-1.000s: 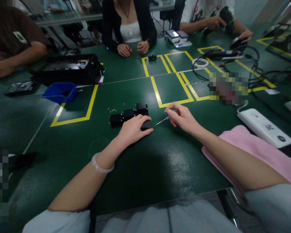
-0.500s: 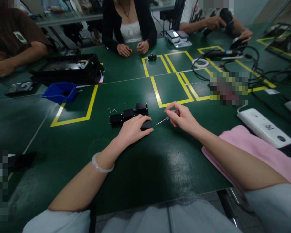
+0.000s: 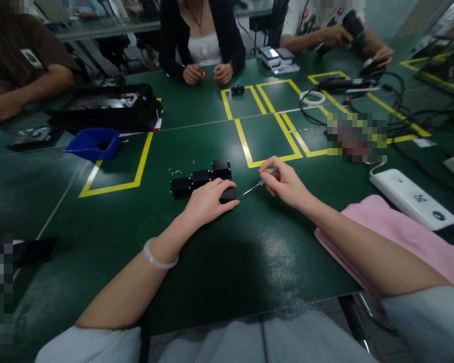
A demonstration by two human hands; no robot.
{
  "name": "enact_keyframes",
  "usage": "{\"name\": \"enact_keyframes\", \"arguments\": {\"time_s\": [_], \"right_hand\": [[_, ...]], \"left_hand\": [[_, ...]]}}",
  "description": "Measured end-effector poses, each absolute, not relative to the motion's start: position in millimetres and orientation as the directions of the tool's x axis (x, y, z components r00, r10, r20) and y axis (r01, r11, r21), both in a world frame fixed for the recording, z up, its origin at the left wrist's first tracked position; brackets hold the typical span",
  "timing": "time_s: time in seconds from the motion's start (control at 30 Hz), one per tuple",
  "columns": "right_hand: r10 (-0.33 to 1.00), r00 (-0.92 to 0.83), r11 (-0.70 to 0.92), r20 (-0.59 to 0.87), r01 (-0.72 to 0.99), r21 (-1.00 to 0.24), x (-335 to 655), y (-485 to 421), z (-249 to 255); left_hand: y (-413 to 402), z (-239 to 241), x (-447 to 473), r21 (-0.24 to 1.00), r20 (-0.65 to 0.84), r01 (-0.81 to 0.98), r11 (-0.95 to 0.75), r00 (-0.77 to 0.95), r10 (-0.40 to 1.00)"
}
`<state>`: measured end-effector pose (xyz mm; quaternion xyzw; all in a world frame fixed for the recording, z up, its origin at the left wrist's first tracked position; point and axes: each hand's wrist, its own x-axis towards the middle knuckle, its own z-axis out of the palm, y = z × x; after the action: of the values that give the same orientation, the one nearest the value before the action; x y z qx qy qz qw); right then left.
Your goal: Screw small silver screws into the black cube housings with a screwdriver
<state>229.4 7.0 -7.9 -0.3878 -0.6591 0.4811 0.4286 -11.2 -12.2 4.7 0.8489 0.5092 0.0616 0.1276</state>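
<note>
My left hand (image 3: 208,202) lies over a small black box (image 3: 229,194) on the green table (image 3: 227,262), its fingers closed on it. My right hand (image 3: 285,182) pinches a thin screwdriver (image 3: 255,187) whose metal tip points at the right side of that box. Three more black boxes (image 3: 201,177) stand in a row just behind my left hand. Several tiny screws (image 3: 177,172) lie scattered behind the row.
A blue bin (image 3: 93,143) and a black tray (image 3: 109,105) sit at the back left. A pink cloth (image 3: 397,237) and a white power strip (image 3: 412,197) lie at the right. Cables (image 3: 363,96) cover the back right. Other people sit along the far side.
My right hand's fingers have shifted slightly on the screwdriver handle, as in turning it. My left hand and the box have stayed put.
</note>
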Motion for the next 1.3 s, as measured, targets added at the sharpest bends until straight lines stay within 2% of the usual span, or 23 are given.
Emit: {"name": "enact_keyframes", "arguments": {"time_s": [0.3, 0.5, 0.7, 0.93, 1.1, 1.3], "right_hand": [[0.924, -0.34, 0.229, 0.178, 0.115, -0.967, 229.7, 7.3, -7.4], [0.909, -0.354, 0.263, 0.218, 0.084, -0.961, 229.9, 6.1, -7.1], [0.92, -0.35, 0.233, 0.179, 0.119, -0.965, 229.7, 6.2, -6.7], [0.91, -0.355, 0.265, 0.215, 0.097, -0.959, 229.7, 6.5, -6.5], [0.923, -0.341, 0.227, 0.177, 0.115, -0.967, 229.4, 7.5, -7.6], [0.907, -0.361, 0.266, 0.217, 0.092, -0.96, 230.7, 7.7, -8.2]], "left_hand": [[-12.3, 4.1, -11.7, 0.276, -0.026, 0.848, -0.452, 0.477, 0.878], [-12.0, 3.8, -12.1, 0.277, -0.026, 0.846, -0.455, 0.48, 0.877], [-12.1, 3.7, -12.2, 0.277, -0.021, 0.845, -0.457, 0.481, 0.877], [-11.6, 3.1, -11.8, 0.276, -0.021, 0.845, -0.459, 0.482, 0.876], [-12.2, 4.1, -11.4, 0.273, -0.024, 0.848, -0.454, 0.478, 0.878], [-12.5, 4.5, -11.7, 0.275, -0.026, 0.849, -0.452, 0.476, 0.879]]}}
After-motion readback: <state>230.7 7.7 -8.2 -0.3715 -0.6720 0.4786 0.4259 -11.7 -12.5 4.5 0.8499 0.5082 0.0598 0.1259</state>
